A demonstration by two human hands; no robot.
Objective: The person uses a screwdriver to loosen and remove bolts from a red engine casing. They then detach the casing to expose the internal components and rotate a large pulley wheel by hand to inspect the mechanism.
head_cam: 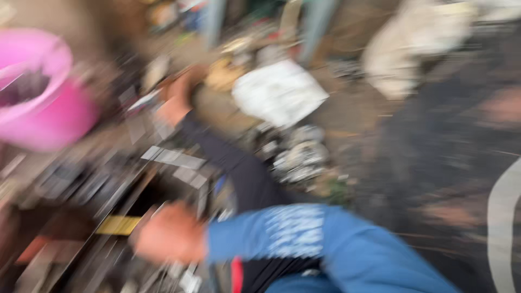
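two hands show in the head view, and the whole frame is smeared by motion. the left hand sits low in the picture, coming out of a blue sleeve with pale print, and hovers over or rests on a heap of dark and silvery metal scraps; whether it touches them, and whether its grip is spread or pressed together, i cannot tell. a yellow strip lies just beside this hand, to its left in the frame. the right hand reaches further away on a dark sleeve, up toward the far edge of the scrap heap; its grip may be curled round something small, but the blur hides what, so i cannot tell its state either. a pink plastic tub stands at the left edge, well apart from both hands. beyond the right hand lies a crumpled white sheet, and near the dark sleeve sits a cluster of shiny metal parts. another pale bundle rests near the top right, on the ground.
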